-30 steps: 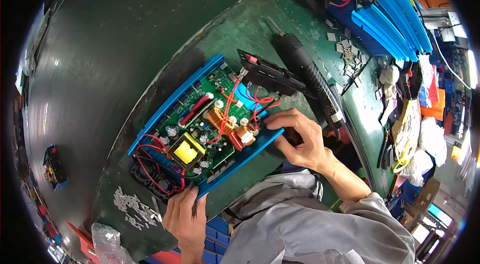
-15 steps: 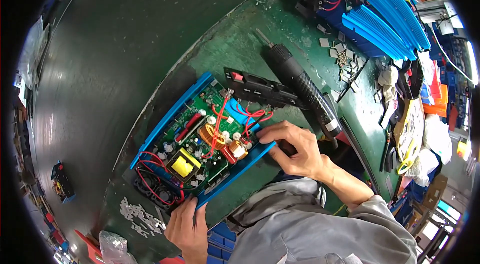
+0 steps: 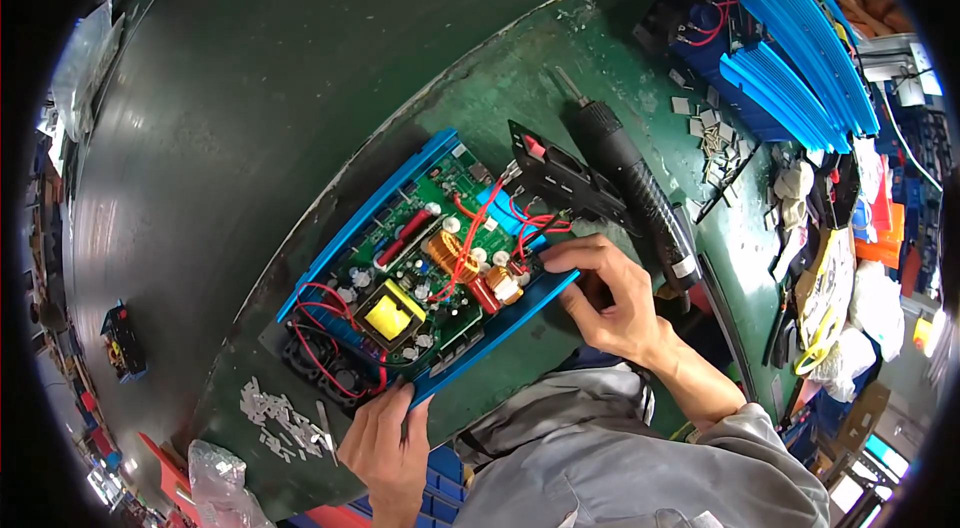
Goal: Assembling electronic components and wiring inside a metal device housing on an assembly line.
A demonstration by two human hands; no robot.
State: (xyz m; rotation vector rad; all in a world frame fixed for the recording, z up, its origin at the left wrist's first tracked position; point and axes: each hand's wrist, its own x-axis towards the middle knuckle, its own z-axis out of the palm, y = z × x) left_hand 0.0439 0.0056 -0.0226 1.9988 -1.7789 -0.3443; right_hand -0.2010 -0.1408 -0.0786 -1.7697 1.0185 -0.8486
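Note:
A blue metal housing (image 3: pixel 345 236) lies open at a slant on the green bench, with a populated green circuit board (image 3: pixel 470 176) inside. Along its near side wall, my left hand (image 3: pixel 385 443) closes on the lower-left corner and my right hand (image 3: pixel 615 300) pinches the right end between thumb and fingers. A yellow-wrapped transformer (image 3: pixel 390 316), copper coils and red wires show on the board. At the lower-left end sits a black fan (image 3: pixel 325 358). A black end panel (image 3: pixel 570 178) hangs off the right end by red wires. My left fingertips are partly hidden.
A black power screwdriver (image 3: pixel 635 188) lies just right of the panel. Small grey pads and screws (image 3: pixel 720 148) are scattered beyond it, near stacked blue housings (image 3: pixel 800 68). White slips (image 3: pixel 280 418) lie at lower left. Another small unit (image 3: pixel 125 340) stands at far left.
The view has shifted, so most bench things sit further right. The black end panel lies at a steeper slant. Both hands keep their hold on the housing.

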